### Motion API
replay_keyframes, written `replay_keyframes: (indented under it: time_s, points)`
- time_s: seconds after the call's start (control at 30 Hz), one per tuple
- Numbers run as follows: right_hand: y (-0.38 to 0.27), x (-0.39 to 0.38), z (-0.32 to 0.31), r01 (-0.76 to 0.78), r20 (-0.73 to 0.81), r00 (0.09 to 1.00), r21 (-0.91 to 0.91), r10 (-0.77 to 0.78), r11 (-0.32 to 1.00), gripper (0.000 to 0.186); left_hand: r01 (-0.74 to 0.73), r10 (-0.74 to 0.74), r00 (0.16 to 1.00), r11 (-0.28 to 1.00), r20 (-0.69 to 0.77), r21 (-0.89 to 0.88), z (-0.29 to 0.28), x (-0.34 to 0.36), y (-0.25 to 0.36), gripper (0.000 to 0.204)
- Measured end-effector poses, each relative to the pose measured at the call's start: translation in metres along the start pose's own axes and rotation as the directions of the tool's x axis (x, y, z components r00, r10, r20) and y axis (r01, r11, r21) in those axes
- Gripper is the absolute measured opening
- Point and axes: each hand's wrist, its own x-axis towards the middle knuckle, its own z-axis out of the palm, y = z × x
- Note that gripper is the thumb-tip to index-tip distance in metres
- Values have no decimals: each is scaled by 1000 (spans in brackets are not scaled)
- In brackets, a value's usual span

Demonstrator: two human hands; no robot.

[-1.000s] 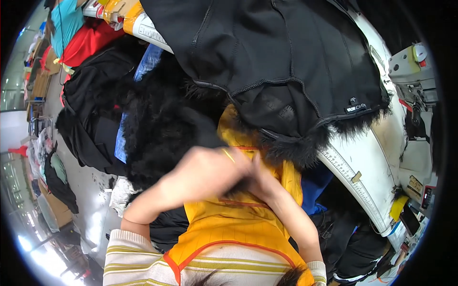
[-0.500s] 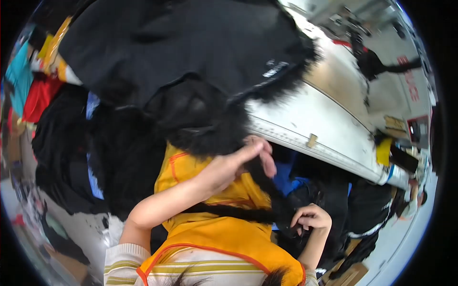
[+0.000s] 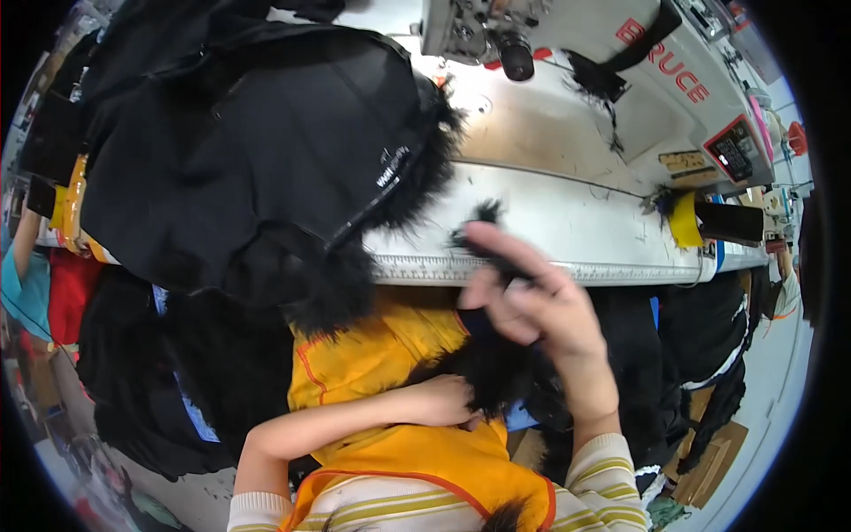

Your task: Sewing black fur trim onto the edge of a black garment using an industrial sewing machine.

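Hands point(image 3: 558, 315) swapped heights, white table point(image 3: 567, 208), sewing machine point(image 3: 585, 22)

the view has swung — the garment point(image 3: 257, 151), near 1 o'clock a second ago, now lies toward 10, and the machine head point(image 3: 465, 35) shows near 1. the left hand point(image 3: 436, 401) has dropped to 6 o'clock, against black fur point(image 3: 498, 371) — the right hand point(image 3: 550, 306) has risen to the table edge point(image 3: 620, 272) at 4, black fuzz point(image 3: 505, 266) between its fingers.
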Motion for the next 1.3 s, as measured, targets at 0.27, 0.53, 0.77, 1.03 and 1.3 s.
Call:
replay_keyframes:
  time_s: [0.27,0.53,0.77,1.03,1.3]
  points:
    - [-33,63,-23,371,385,778,-919,-496,-131,54,283,630,263,674,-731,682,-127,-140,94,29]
    - [13,126,-19,309,338,930,-932,-143,-191,24,702,196,300,618,-934,355,-288,-209,70,55]
    - [14,103,-24,364,469,858,-843,-210,-395,29,758,716,393,102,-576,644,-374,-87,72,51]
    - [-4,116,-61,308,357,919,-915,-167,-260,22,389,623,602,317,-499,865,-433,30,99,54]
    - [-4,113,-66,225,271,935,-951,-228,-211,25,123,677,580,477,-453,870,-343,-56,144,17]
